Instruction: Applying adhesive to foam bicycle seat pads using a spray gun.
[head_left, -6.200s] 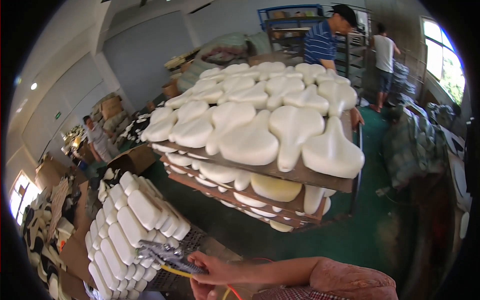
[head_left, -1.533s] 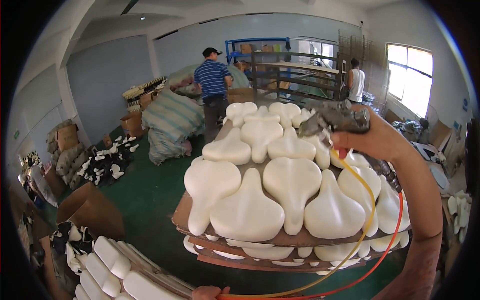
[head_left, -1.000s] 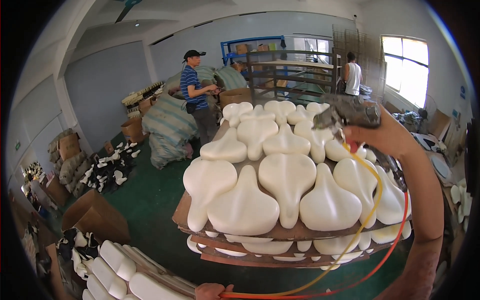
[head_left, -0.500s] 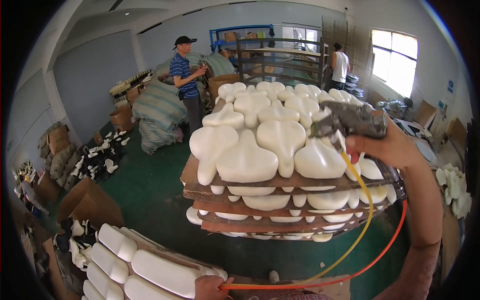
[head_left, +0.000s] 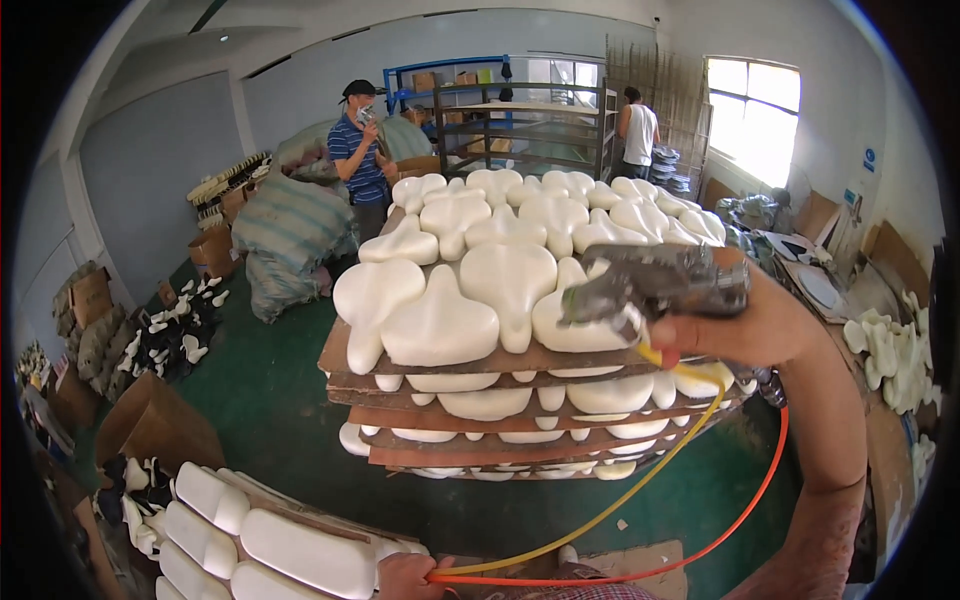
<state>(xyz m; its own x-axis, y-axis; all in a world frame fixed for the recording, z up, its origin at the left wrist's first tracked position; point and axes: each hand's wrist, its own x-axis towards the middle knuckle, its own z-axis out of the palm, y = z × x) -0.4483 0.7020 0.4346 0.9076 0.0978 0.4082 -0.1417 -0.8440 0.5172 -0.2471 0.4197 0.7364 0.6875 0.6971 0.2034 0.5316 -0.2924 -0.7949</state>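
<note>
My right hand [head_left: 745, 335] is wrapped round the handle of a dark, stained spray gun [head_left: 660, 283], slightly blurred by motion. The gun points left over the front rows of white foam saddles [head_left: 510, 290], which lie close together on a brown board [head_left: 340, 350]. More boards with saddles are stacked underneath. A yellow hose [head_left: 650, 475] and an orange hose [head_left: 745, 520] run from the gun side down to my left hand [head_left: 408, 578]. That hand is closed round both hoses at the lower edge, beside a second stack of long white foam pads [head_left: 315, 545].
A person in a blue striped shirt [head_left: 350, 145] stands behind the stack on the left; another in a white top [head_left: 640, 135] is by the dark rack [head_left: 530, 105]. Large woven sacks [head_left: 295, 225], an open cardboard box [head_left: 160, 425] and foam pieces [head_left: 885, 340] lie around.
The view has swung slightly to the right. My right hand and the spray gun have come lower, toward the stack's front edge. The person in blue stripes has raised a hand toward their mask.
</note>
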